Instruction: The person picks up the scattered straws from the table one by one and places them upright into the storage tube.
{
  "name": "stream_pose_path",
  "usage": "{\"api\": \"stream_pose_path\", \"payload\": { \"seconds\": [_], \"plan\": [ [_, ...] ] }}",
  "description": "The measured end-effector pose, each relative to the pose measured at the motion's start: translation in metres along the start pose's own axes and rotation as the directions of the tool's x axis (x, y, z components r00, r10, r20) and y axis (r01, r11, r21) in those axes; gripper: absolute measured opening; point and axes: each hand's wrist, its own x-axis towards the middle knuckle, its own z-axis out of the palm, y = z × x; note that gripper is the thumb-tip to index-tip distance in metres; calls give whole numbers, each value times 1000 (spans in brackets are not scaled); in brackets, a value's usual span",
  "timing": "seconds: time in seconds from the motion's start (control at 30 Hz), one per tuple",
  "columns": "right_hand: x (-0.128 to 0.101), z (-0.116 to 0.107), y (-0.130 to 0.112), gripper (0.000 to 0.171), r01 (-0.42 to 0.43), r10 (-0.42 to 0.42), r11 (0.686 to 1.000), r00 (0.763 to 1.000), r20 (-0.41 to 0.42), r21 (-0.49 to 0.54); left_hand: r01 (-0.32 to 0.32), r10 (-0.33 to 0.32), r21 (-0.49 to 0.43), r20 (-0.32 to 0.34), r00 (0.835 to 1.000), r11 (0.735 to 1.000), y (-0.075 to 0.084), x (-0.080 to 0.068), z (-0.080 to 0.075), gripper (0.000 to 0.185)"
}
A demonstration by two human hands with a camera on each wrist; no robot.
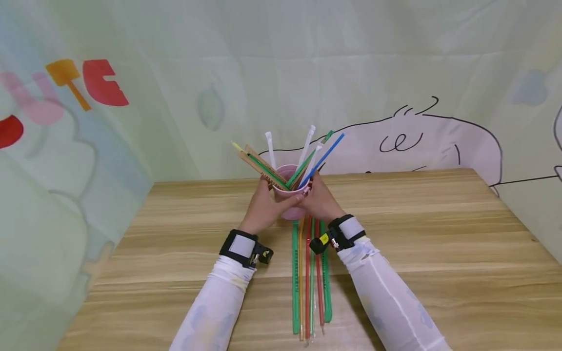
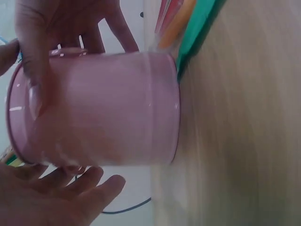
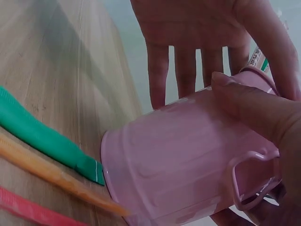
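Left hand (image 1: 263, 207) and right hand (image 1: 324, 200) both have fingers curled round a cup (image 1: 293, 213), near the back table edge (image 1: 395, 174), roomy sideways.

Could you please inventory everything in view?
Backdrop: one, pale printed, at back
Table: one, brown, before backdrop
Stick row: at least six, green, orange, red, on table
Cup: one, pink, at row's far end
White sticks: at least three, white, in cup
Blue stick: one, blue, in cup
Mixed sticks: several, brown, green, yellow, in cup
Sleeves: two, patterned white, bottom
Wristbands: two, black and grey, at sleeve ends
Left grip: one, bare, round cup's left
Right grip: one, bare, round cup's right
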Motion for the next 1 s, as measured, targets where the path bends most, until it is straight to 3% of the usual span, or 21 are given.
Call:
{"api": "stream_pose_path", "payload": {
  "seconds": [0.13, 0.4, 0.53, 0.6, 0.7, 0.83, 1.0],
  "plan": [
    [0, 4, 0, 92, -18, 19, 1000, 1000, 7, -12, -12, 10, -64, -33, 999, 998, -4, 0, 4, 95],
    [5, 1, 6, 86, 128, -122, 981, 991, 48, -147, -25, 20, -69, -80, 997, 997, -7, 6, 9, 95],
    [5, -3, 6, 82, 175, -159, 973, 981, 115, -151, -19, 15, -48, -83, 996, 999, -8, 8, 12, 90],
    [1, -7, 4, 86, 141, -118, 974, 984, 137, -176, -12, 8, -40, -78, 997, 999, -8, 7, 13, 89],
    [-12, -15, 0, 92, 1, 31, 962, 993, 111, -275, -3, 0, -46, -65, 998, 999, -8, 6, 14, 87],
    [-32, -29, -8, 86, -180, 203, 887, 979, 9, -426, -8, 4, -65, -54, 999, 998, -6, 7, 14, 86],
    [-51, -38, -17, 58, -249, 299, 796, 954, 1, -551, 7, -11, -46, -76, 997, 999, -4, 6, 8, 87]
  ]
}}
